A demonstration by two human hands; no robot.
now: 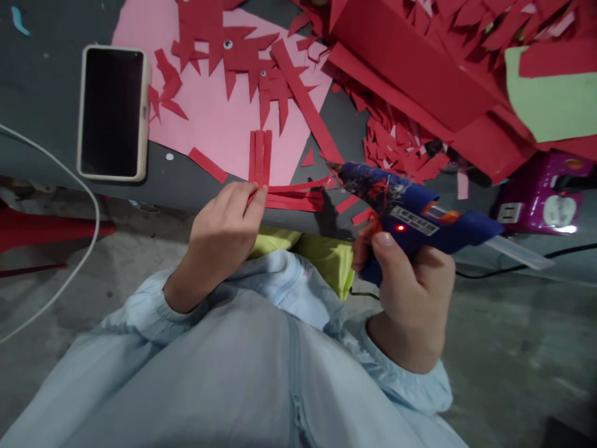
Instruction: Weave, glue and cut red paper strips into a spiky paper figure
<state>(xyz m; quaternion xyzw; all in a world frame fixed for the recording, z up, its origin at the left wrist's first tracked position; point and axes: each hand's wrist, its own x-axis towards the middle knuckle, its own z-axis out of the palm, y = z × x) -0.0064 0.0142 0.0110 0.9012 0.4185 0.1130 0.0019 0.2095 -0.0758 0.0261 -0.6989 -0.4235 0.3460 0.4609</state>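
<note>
Dark surface (51,31): red strips (298,203) at near edge, L hand (224,221) pinching them where they meet.
Glue gun (410,211): gripped in R hand (410,292), pwr light (400,228) lit.
Nozzle (334,166): nr strips' ends; careless swing could burn fingers (253,214), over-squeezing smear glue.

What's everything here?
table: one, grey, top
phone: one, black, left
pink sheet: one, top
cut-outs: several, red, top
strips: several, red, centre
scraps: many, mostly red, right
red sheets: several, right
green sheet: one, right
purple object: one, right
glue gun: one, blue, centre
glue stick: one, translucent, right
white cable: one, left
black cable: one, right
red object: one, left
teal piece: one, left
lime cloth: some, centre
jacket: one, blue, bottom
left grip: one, on strips
right grip: one, on gun
</note>
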